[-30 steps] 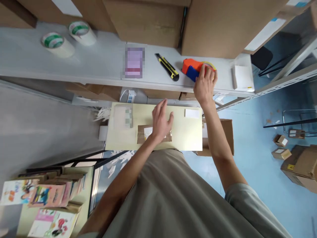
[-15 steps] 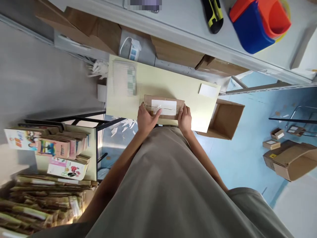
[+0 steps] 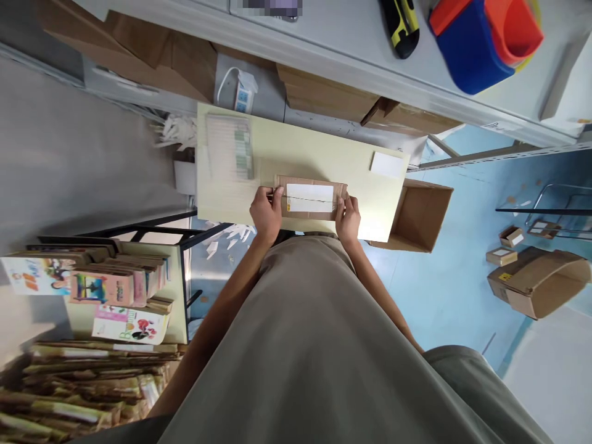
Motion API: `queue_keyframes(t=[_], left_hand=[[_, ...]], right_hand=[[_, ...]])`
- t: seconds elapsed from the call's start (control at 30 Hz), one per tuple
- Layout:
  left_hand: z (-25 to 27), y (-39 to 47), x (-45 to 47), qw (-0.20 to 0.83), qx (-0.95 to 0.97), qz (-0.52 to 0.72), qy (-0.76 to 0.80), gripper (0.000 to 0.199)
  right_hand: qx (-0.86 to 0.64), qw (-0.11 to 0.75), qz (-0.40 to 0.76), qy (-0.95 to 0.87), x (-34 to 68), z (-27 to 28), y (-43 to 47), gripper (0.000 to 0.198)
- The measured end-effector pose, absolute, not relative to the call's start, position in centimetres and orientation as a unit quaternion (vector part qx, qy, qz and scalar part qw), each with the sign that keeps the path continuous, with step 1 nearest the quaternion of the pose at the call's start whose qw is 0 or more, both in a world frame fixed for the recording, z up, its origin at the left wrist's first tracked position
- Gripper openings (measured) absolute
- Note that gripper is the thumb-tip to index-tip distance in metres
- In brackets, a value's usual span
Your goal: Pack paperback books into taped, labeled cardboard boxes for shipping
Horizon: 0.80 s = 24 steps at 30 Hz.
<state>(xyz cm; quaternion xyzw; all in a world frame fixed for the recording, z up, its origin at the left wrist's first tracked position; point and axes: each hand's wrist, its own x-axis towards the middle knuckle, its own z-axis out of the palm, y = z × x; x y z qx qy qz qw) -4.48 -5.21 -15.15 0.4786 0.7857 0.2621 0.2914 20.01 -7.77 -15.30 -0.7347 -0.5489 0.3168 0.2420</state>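
Note:
A small brown cardboard box [image 3: 309,216] with a white label [image 3: 309,198] on its top is at the near edge of the pale yellow table [image 3: 272,145]. My left hand [image 3: 267,213] pinches its left end, thumb along the edge. At the opposite end, my right hand [image 3: 348,217] grips the box, with the thumb on top and fingers around the side. A thin dark line runs lengthwise across the label. To the left on the table lies a clear plastic packet [image 3: 229,148], and a white card [image 3: 386,164] lies at the right.
Above the table runs a grey shelf holding a yellow-black utility knife [image 3: 401,31] and a blue-orange tape dispenser [image 3: 481,49]. Books [image 3: 106,283] and stacked brown packages [image 3: 87,382] are at left. An open cardboard box [image 3: 423,216] stands right of the table.
My left thumb has drawn back from the label to the box's left end. The box has shifted slightly right, with my right hand still on it. The whole view has tilted a little.

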Motion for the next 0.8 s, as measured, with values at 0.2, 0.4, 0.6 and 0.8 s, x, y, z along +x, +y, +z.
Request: queue_keyframes(t=[0.2,0.4,0.6,0.8], left_hand=[[-13.2,-5.1,-6.9,0.337,0.554,0.285,0.706,0.038],[-13.4,-4.6,-8.8,0.369,0.579,0.302,0.662,0.03],[-18.1,-4.9,-9.6,0.444,0.542,0.2,0.684,0.027],[-21.4,-2.6,-11.2,0.488,0.474,0.141,0.719,0.033]], right_hand=[[-0.739,0.293,0.317,-0.516,21.1,-13.0,-8.4,0.07],[-0.721,0.329,0.289,-0.537,22.3,-11.7,-8.4,0.054],[-0.703,0.318,0.456,-0.445,22.0,-18.0,-9.0,0.059],[-0.743,0.23,0.47,-0.417,23.1,-20.7,-7.4,0.04]])
